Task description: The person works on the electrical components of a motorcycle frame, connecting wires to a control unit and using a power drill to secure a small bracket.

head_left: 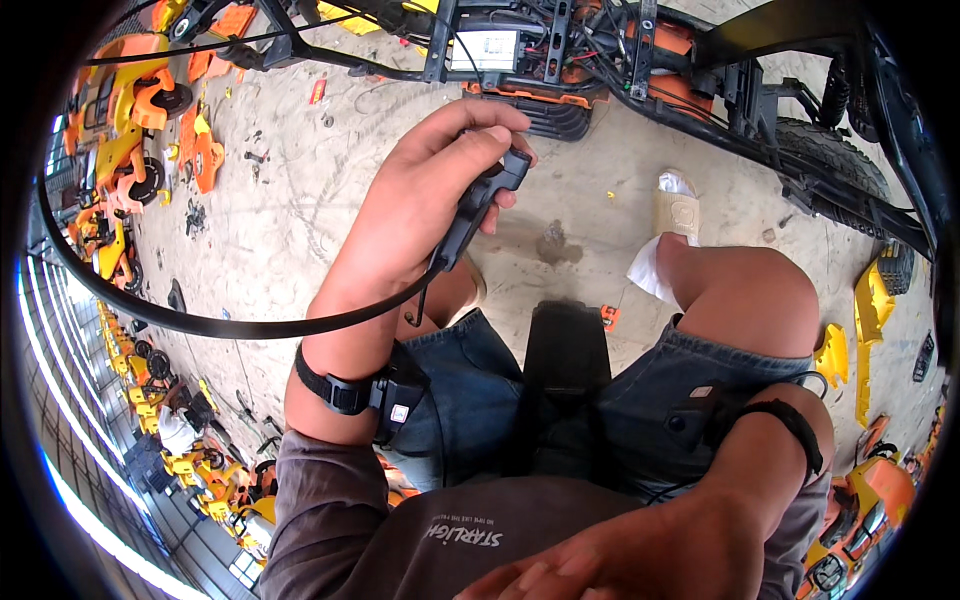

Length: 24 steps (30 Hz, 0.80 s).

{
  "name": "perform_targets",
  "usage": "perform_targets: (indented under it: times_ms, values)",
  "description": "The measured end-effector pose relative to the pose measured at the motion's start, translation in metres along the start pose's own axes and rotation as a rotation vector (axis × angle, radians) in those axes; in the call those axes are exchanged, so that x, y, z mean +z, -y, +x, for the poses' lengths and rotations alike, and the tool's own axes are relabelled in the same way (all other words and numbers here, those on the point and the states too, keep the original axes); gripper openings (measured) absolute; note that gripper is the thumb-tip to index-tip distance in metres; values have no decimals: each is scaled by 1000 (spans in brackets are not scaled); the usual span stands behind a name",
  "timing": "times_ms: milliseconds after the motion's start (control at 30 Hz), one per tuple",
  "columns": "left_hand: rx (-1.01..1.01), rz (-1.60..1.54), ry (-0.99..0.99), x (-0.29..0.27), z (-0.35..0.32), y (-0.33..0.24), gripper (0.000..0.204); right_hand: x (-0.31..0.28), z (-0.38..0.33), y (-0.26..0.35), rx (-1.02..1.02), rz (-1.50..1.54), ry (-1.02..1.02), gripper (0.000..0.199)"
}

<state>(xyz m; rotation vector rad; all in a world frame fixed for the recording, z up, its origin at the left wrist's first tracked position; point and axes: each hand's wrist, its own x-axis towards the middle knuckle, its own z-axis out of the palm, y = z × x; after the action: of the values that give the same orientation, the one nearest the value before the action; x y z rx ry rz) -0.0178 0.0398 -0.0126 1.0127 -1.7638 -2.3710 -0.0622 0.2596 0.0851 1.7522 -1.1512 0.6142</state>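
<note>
My left hand (430, 185) is raised in front of me, closed around a black lever-like fitting (480, 215). Its thumb lies along the top, and the fitting's end sticks out past the fingers. A thick black cable (230, 325) curves from the left edge of the view and passes over my left wrist toward the fitting. Below the fitting hangs a short thin hooked piece (418, 308). My right hand (610, 560) is low, before my shirt at the bottom edge. Its fingers are partly cut off by the frame, and nothing shows in them.
Ahead stands a black vehicle frame (400, 72) with exposed wiring (575, 60), a white-labelled box (485, 50) and a tyre (820, 160). Yellow and orange vehicle parts (205, 160) lie on the concrete floor (270, 200) to the left. Yellow panels (875, 300) lie at right.
</note>
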Motion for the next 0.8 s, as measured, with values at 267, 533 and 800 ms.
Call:
perform_targets:
  times_ms: [267,533,800]
  values:
    - [8,2,16,3,0,-1,26,13,-3,-13,-92,-74,-160,48]
    - [-10,6,39,0,-7,-5,23,66,-27,-47,-177,585,-330,33]
    - [47,-68,74,2,-6,-9,20,96,-58,-74,1531,1959,-476,48]
